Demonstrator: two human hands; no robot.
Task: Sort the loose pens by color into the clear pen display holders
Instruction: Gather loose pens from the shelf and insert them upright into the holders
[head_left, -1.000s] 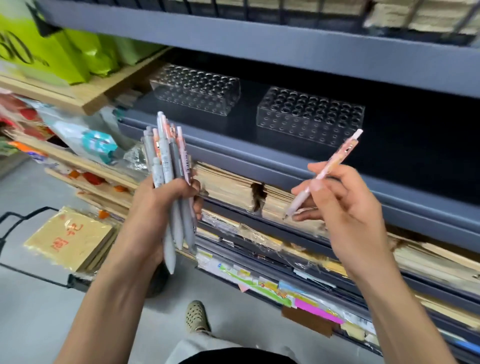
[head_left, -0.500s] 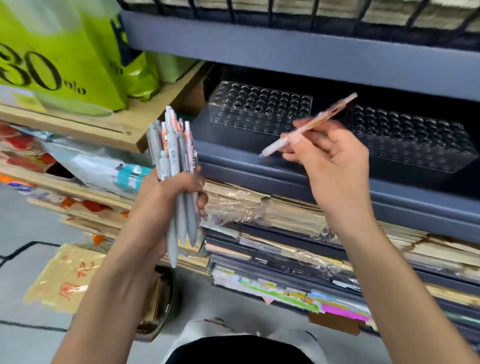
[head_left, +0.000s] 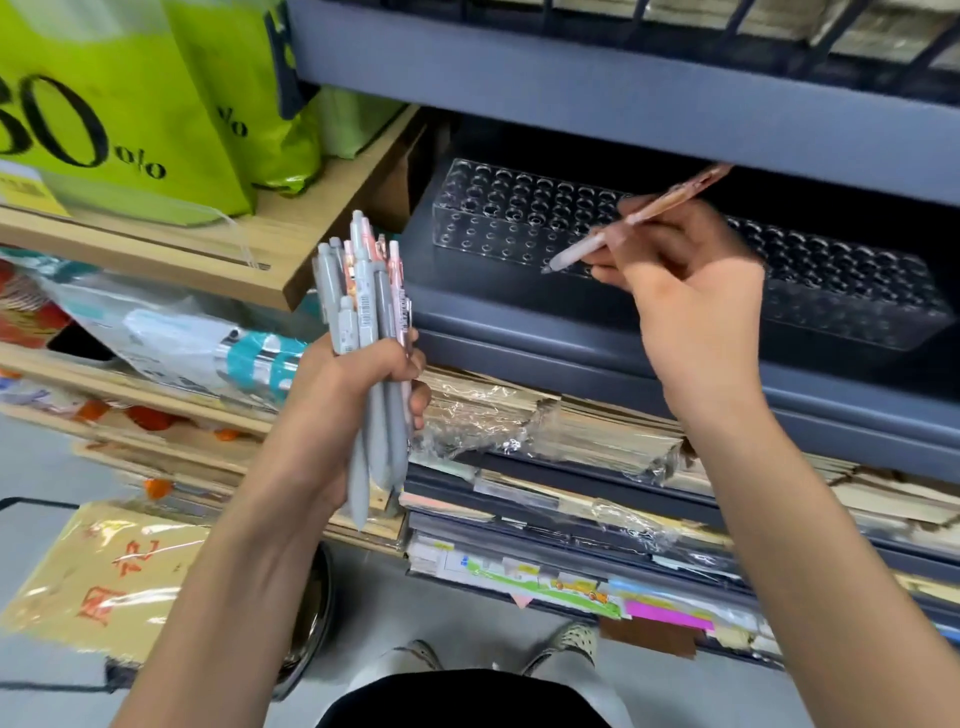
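Two clear pen display holders sit on the dark grey metal shelf (head_left: 675, 374). The left holder (head_left: 498, 218) is a rectangular acrylic block drilled with rows of round holes, all of them empty where visible. The right holder (head_left: 852, 291) is the same shape, but its left end is hidden behind the right hand and its holes are blurred.

The right hand (head_left: 691, 291) pinches one pink patterned pen (head_left: 639, 218) between thumb and fingers. The pen slants, its pale grip end pointing down-left just over the near right corner of the left holder; whether the tip touches a hole cannot be told. Its upper end is smeared by motion.

The left hand (head_left: 358, 410), well apart from the right, is closed around a bundle of pens (head_left: 363, 332) held upright. They are smooth plastic barrels, grey and pink. About eight clicker tops show, though overlap makes the count uncertain.

To the far left, two lime-green bags (head_left: 130, 104) stand on a wooden shelf (head_left: 291, 249); their tops are cut off. Plastic-wrapped paper stacks (head_left: 545, 421) fill the lower shelves.
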